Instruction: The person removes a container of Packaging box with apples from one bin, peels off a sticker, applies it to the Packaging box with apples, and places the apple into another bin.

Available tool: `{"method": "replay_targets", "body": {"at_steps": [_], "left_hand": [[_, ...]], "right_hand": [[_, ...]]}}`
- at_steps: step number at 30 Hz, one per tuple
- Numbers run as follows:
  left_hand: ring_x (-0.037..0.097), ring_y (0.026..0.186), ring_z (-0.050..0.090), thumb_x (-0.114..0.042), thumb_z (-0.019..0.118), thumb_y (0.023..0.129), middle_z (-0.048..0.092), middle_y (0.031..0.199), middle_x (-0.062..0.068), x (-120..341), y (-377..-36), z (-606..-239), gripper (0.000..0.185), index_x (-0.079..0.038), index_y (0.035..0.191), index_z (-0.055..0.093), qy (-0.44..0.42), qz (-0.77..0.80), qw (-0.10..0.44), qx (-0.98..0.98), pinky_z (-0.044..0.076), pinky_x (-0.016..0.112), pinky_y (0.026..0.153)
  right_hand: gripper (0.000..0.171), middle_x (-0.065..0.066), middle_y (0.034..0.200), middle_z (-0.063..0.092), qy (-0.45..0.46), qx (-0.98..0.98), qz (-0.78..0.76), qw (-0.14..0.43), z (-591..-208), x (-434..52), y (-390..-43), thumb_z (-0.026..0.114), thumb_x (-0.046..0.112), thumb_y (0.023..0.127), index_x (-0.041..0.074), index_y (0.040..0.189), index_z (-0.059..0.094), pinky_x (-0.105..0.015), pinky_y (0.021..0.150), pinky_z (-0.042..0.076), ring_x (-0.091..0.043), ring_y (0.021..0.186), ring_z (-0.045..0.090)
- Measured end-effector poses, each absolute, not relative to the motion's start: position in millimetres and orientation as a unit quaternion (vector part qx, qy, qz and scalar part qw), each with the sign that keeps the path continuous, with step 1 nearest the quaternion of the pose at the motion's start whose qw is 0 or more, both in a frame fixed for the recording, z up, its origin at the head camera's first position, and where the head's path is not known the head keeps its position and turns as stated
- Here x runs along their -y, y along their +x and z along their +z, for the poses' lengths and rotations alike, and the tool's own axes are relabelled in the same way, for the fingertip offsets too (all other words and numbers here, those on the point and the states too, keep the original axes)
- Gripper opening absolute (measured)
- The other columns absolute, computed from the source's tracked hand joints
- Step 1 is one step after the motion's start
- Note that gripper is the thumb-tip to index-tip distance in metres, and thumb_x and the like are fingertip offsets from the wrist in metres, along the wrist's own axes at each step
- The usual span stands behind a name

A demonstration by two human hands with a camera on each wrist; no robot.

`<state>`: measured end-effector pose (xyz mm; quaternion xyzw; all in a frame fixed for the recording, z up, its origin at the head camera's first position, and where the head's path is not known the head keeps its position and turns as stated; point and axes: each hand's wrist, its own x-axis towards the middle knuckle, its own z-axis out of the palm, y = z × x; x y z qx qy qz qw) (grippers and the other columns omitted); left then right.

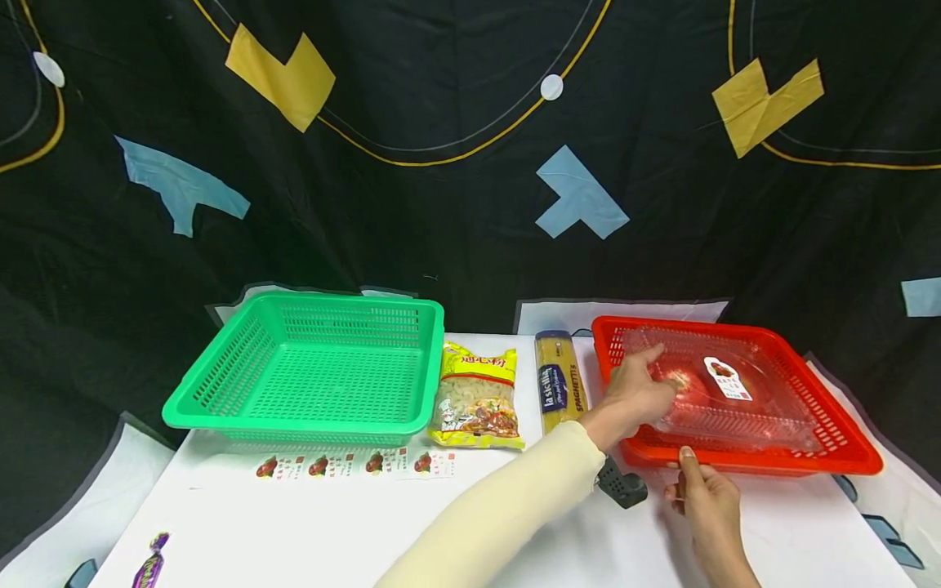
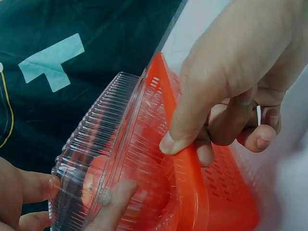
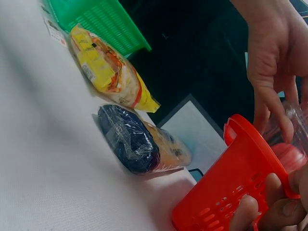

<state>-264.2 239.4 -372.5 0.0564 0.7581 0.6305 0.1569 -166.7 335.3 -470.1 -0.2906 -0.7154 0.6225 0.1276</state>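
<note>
A clear plastic box [image 1: 742, 408] with a fruit label on its lid lies tilted inside the red basket [image 1: 845, 453]. Red round fruit [image 1: 687, 384] shows through the plastic. My left hand [image 1: 635, 396] grips the box's left end, its thumb [image 2: 115, 204] on the edge and other fingers on the lid side. At the basket's front rim, my right hand [image 1: 709, 506] pinches the red plastic between thumb and fingers. A thin white edge shows by the right fingers in the left wrist view; I cannot tell what it is.
A spaghetti pack [image 1: 560, 380] and a yellow pasta bag [image 1: 478, 400] stand left of the red basket. Farther left is a green basket [image 1: 422, 420], with a strip of fruit labels [image 1: 356, 464] before it. A purple-wrapped candy [image 1: 150, 563] lies front left. A black curtain hangs behind.
</note>
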Motion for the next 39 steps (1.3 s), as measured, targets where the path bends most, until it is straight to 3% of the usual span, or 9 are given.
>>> {"method": "replay_targets", "body": {"at_steps": [5, 15, 17, 23, 27, 31, 34, 39], "left_hand": [[0.018, 0.077, 0.06, 0.0, 0.07, 0.083, 0.058, 0.109, 0.004, -248, -263, -374, 0.063, -0.029, 0.138, 0.058, 0.042, 0.632, 0.157, -0.758, 0.055, 0.036, 0.048], [0.017, 0.062, 0.061, 0.001, 0.069, 0.083, 0.059, 0.109, 0.004, -257, -265, -380, 0.064, -0.029, 0.139, 0.057, 0.039, 0.628, 0.152, -0.762, 0.052, 0.034, 0.044], [0.017, 0.067, 0.061, 0.002, 0.068, 0.082, 0.059, 0.108, 0.004, -257, -265, -382, 0.065, -0.028, 0.138, 0.057, 0.035, 0.623, 0.154, -0.766, 0.053, 0.035, 0.046], [0.019, 0.093, 0.053, 0.001, 0.071, 0.079, 0.056, 0.111, 0.002, -259, -266, -392, 0.065, -0.026, 0.136, 0.06, 0.021, 0.595, 0.145, -0.791, 0.056, 0.035, 0.071], [0.02, 0.1, 0.052, 0.001, 0.071, 0.077, 0.057, 0.114, 0.005, -262, -267, -397, 0.063, -0.024, 0.135, 0.061, 0.019, 0.586, 0.136, -0.799, 0.051, 0.037, 0.086], [0.019, 0.109, 0.05, 0.0, 0.068, 0.079, 0.058, 0.122, 0.007, -265, -267, -399, 0.063, -0.024, 0.137, 0.058, 0.027, 0.566, 0.129, -0.814, 0.044, 0.033, 0.093], [0.022, 0.113, 0.049, -0.004, 0.067, 0.08, 0.052, 0.133, 0.01, -266, -266, -397, 0.067, -0.025, 0.142, 0.052, 0.029, 0.553, 0.15, -0.819, 0.043, 0.036, 0.095], [0.035, 0.119, 0.043, -0.01, 0.07, 0.075, 0.035, 0.148, 0.013, -264, -264, -393, 0.082, -0.026, 0.15, 0.041, 0.013, 0.533, 0.229, -0.815, 0.039, 0.055, 0.099]], "right_hand": [[0.047, -0.002, 0.052, 0.052, -0.291, 0.718, 0.619, 0.128, -470, -336, -167, 0.052, 0.037, 0.102, 0.006, 0.067, 0.061, -0.027, 0.051, 0.044, -0.012, 0.05, 0.055], [0.047, -0.003, 0.056, 0.052, -0.287, 0.733, 0.604, 0.121, -468, -335, -168, 0.048, 0.038, 0.103, 0.002, 0.075, 0.062, -0.028, 0.051, 0.045, -0.013, 0.052, 0.054], [0.046, -0.003, 0.056, 0.053, -0.286, 0.731, 0.606, 0.126, -468, -335, -168, 0.049, 0.037, 0.103, 0.003, 0.076, 0.064, -0.028, 0.051, 0.045, -0.013, 0.051, 0.054], [0.045, -0.002, 0.055, 0.053, -0.283, 0.723, 0.616, 0.134, -469, -334, -168, 0.051, 0.037, 0.102, 0.005, 0.074, 0.065, -0.027, 0.051, 0.045, -0.011, 0.05, 0.053], [0.045, -0.002, 0.055, 0.053, -0.281, 0.718, 0.621, 0.136, -470, -334, -168, 0.051, 0.036, 0.102, 0.004, 0.072, 0.063, -0.027, 0.05, 0.045, -0.011, 0.05, 0.054], [0.045, -0.002, 0.054, 0.052, -0.277, 0.716, 0.624, 0.141, -470, -333, -169, 0.052, 0.036, 0.102, 0.005, 0.072, 0.064, -0.026, 0.049, 0.044, -0.011, 0.049, 0.053], [0.044, -0.002, 0.054, 0.053, -0.274, 0.716, 0.626, 0.143, -470, -333, -169, 0.052, 0.036, 0.102, 0.006, 0.073, 0.065, -0.026, 0.049, 0.044, -0.01, 0.049, 0.053], [0.047, -0.003, 0.054, 0.052, -0.273, 0.721, 0.621, 0.141, -471, -334, -169, 0.051, 0.035, 0.103, 0.003, 0.072, 0.064, -0.026, 0.05, 0.044, -0.011, 0.05, 0.053]]}}
